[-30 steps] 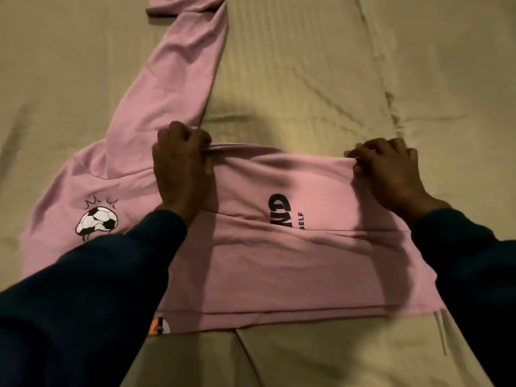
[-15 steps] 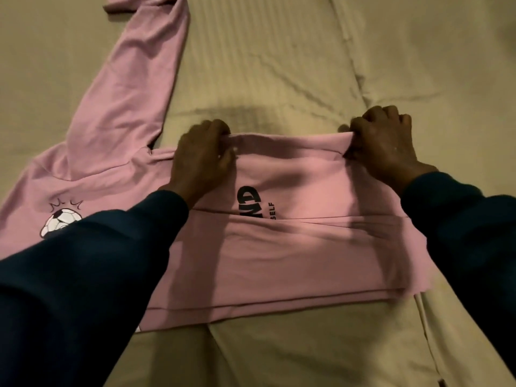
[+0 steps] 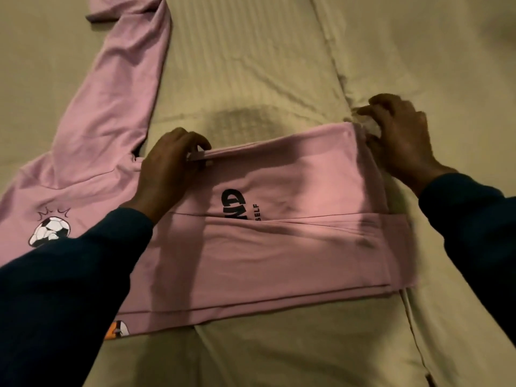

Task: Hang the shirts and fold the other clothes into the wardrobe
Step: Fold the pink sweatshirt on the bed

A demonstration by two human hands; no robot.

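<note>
Pink sweatshirt [image 3: 279,247] far edge pinched, both hands.

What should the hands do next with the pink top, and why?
Probably lay the folded edge flat and let go, then reach for the long sleeve. Both the left hand and the right hand pinch the far fold of the pink top, which already lies doubled on the bed sheet. That sleeve stretches out unfolded to the left.

A beige bedsheet [image 3: 251,65] with fine woven stripes covers the whole surface in view. A raised, wrinkled seam [image 3: 332,51] runs away past the far side of the right-hand grip. A thin white cord [image 3: 410,311] lies on the sheet below that grip, nearer the viewer.
</note>
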